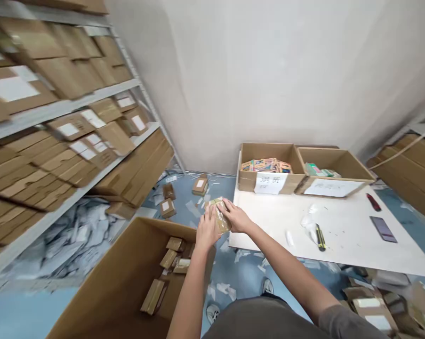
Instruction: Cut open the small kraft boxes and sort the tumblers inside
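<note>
Between both hands is a small brown cardboard box wrapped in shiny clear tape, held above the floor. My left hand grips its left side, and my right hand has its fingers on the upper right side. Below and to the left stands a large open carton with several small taped boxes inside, one of them a flat parcel. To the right of my hands is the white table.
On the table stand two open cartons with paper labels, one holding colourful packs. A utility knife, a phone and a red object lie there. Shelves of boxes line the left. Small boxes and paper scraps litter the blue floor.
</note>
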The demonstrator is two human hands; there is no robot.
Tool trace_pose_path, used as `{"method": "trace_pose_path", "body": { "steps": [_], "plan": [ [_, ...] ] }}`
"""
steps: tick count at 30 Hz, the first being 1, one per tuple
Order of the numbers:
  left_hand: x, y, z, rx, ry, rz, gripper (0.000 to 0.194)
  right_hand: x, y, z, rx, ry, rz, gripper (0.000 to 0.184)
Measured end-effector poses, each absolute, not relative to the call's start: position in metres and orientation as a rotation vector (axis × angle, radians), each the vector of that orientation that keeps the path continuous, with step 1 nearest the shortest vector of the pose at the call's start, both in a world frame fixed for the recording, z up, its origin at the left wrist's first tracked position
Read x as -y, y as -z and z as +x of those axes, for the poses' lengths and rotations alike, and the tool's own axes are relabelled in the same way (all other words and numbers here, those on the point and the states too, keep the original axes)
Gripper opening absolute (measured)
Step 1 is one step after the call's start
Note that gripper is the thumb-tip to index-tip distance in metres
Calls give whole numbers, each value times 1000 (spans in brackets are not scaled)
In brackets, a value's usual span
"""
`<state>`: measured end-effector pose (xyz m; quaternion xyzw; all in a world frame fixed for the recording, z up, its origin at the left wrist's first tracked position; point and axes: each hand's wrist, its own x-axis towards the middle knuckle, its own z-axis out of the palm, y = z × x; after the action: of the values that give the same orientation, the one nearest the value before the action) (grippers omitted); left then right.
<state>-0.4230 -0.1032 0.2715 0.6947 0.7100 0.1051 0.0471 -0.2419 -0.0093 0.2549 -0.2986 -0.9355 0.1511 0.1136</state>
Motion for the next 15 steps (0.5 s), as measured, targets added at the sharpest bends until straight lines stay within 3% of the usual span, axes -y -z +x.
{"method": "trace_pose_path", "body": {
  "steps": [8,15],
  "plan": [
    [-11,-195,-212,-1668,-42,2276,132,-38,-155,-14,2551,-692,-1388,137],
    [-47,-152,-162,-1507,170,2130,138,-53,-107,38,2419,-1044,-1572,148]
  ]
}}
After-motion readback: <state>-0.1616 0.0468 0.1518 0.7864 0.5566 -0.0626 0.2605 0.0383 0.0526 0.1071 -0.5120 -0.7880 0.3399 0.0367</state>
